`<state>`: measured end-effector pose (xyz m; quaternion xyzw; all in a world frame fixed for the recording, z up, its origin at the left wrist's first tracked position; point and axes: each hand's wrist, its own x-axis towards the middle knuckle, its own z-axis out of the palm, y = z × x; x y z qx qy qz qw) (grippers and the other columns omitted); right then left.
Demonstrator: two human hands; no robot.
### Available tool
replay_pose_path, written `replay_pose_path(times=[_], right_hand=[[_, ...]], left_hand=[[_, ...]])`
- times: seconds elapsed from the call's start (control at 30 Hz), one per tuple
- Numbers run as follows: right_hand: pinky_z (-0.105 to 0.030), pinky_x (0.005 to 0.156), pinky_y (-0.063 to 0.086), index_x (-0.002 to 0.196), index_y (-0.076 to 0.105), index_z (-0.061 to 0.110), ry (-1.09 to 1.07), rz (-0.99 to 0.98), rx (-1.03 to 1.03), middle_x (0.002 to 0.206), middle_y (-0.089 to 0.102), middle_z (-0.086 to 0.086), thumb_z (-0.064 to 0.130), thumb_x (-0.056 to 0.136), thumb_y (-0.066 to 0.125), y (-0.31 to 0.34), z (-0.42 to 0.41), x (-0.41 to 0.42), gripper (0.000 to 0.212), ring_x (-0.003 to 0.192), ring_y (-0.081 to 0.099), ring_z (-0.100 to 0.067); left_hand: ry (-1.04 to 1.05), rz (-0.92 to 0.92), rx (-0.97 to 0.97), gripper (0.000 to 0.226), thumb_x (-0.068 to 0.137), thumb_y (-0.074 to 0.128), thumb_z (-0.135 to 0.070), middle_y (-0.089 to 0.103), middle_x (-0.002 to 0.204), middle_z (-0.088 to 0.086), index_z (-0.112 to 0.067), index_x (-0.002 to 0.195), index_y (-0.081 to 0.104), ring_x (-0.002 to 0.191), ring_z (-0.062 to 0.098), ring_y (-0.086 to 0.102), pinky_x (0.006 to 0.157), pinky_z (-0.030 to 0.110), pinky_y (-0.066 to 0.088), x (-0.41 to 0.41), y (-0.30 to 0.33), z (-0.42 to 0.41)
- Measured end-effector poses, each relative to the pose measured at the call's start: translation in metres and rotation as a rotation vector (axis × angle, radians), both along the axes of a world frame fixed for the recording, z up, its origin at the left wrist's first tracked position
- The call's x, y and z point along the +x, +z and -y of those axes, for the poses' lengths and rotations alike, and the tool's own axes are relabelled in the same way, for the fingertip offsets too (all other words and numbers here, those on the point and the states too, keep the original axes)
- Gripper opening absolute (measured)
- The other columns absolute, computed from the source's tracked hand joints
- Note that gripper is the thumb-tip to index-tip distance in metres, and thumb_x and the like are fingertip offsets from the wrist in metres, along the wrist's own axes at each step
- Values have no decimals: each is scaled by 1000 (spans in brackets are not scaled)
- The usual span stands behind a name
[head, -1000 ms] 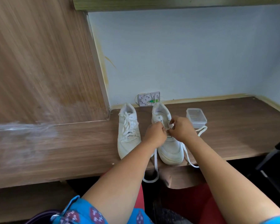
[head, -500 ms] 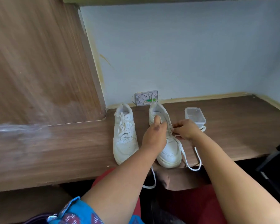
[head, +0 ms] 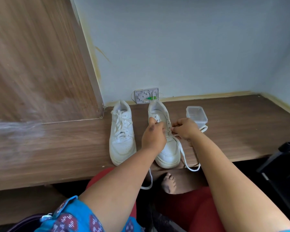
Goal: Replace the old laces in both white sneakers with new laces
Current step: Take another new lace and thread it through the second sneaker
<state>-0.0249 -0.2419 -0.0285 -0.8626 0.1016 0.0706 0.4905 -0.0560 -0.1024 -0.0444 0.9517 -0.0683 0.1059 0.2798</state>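
Two white low-top sneakers sit side by side on the brown wood-grain table point(head: 241, 131), toes toward the person. The left white sneaker point(head: 121, 136) is laced up and nobody's touching it. The right white sneaker point(head: 167, 148) is the one being worked on: the left hand point(head: 153, 137) grips its tongue area near the upper eyelets, fingers curled over it, while the right hand point(head: 184, 130) pinches the flat white lace point(head: 185, 156) right beside the eyelet row. That lace loops off the table's front edge on both sides of the shoe. A small clear plastic container point(head: 196, 115) sits just beside the right hand, and a small white wall box point(head: 146, 95) is behind the shoes.
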Motion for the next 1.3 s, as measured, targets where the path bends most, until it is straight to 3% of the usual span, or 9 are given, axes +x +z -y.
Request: replay_pose_path(times=[0.1, 0.23, 0.5, 0.67, 0.87, 1.03, 1.1, 1.2, 1.3], right_hand=[[-46, 82, 58, 81, 67, 23, -3, -1, 17, 85, 73, -6, 13, 85, 70, -2, 1, 0, 10, 85, 71, -23], [-45, 82, 58, 78, 67, 22, -26, 28, 54, 81, 72, -6, 11, 84, 70, -4, 0, -3, 13, 85, 71, -24], [-30, 72, 59, 81, 68, 14, -22, 22, 151, 79, 71, -6, 16, 90, 66, -5, 3, -6, 10, 73, 68, -12], [-42, 83, 59, 83, 71, 11, -15, -8, 130, 84, 72, -10, 2, 82, 71, -7, 7, -7, 9, 85, 71, -24], [-44, 81, 59, 75, 72, 14, 8, 29, 38, 81, 73, -8, 7, 75, 80, -7, 5, -11, 11, 82, 72, -24], [-43, 79, 60, 74, 72, 13, 13, 54, 73, 82, 72, -12, -7, 82, 64, -9, 6, -8, 22, 81, 71, -28], [-35, 74, 61, 79, 69, 12, -2, 79, 80, 85, 72, -13, 2, 90, 60, -6, 4, -9, 18, 77, 70, -22], [-33, 70, 60, 82, 67, 16, -2, 165, -32, 80, 73, -6, 31, 93, 62, -3, -2, -13, 19, 75, 71, -20], [-35, 73, 57, 81, 68, 19, -6, 240, -158, 76, 72, -2, 35, 90, 64, -3, -7, -15, 19, 75, 70, -18]], left_hand=[[-1, -30, 2, 15, 96, 51, -15, 39, 117, 3, -9, 102, 63, 80, 19, 50, 67, 32, 44, 2, -1, -2], [-81, -23, 137, 14, 96, 51, -15, 40, 118, 6, -8, 101, 61, 83, 24, 55, 62, 33, 40, 5, -2, -6], [-108, 28, 167, 9, 93, 52, -5, 40, 113, 6, -6, 98, 59, 74, 20, 48, 58, 32, 39, 6, -6, -4], [-198, -4, 272, 9, 92, 51, -4, 38, 112, 4, -8, 96, 58, 80, 23, 52, 61, 36, 46, 15, 3, -7], [-420, -102, 572, 13, 93, 50, -6, 39, 117, 7, -7, 101, 60, 77, 21, 45, 70, 42, 50, 39, 30, -14], [-512, -112, 711, 9, 91, 50, -3, 39, 122, 6, -7, 95, 58, 77, 26, 53, 72, 45, 52, 52, 42, -18], [-519, -117, 710, 7, 92, 49, -5, 38, 121, 5, -10, 91, 54, 78, 27, 55, 71, 45, 52, 52, 40, -19], [-526, -154, 633, 5, 98, 47, -14, 37, 120, 4, -13, 96, 51, 77, 24, 52, 69, 43, 49, 50, 30, -21], [-507, -149, 542, 13, 99, 46, -16, 38, 118, 3, -10, 106, 55, 79, 23, 51, 67, 37, 43, 49, 28, -23]])
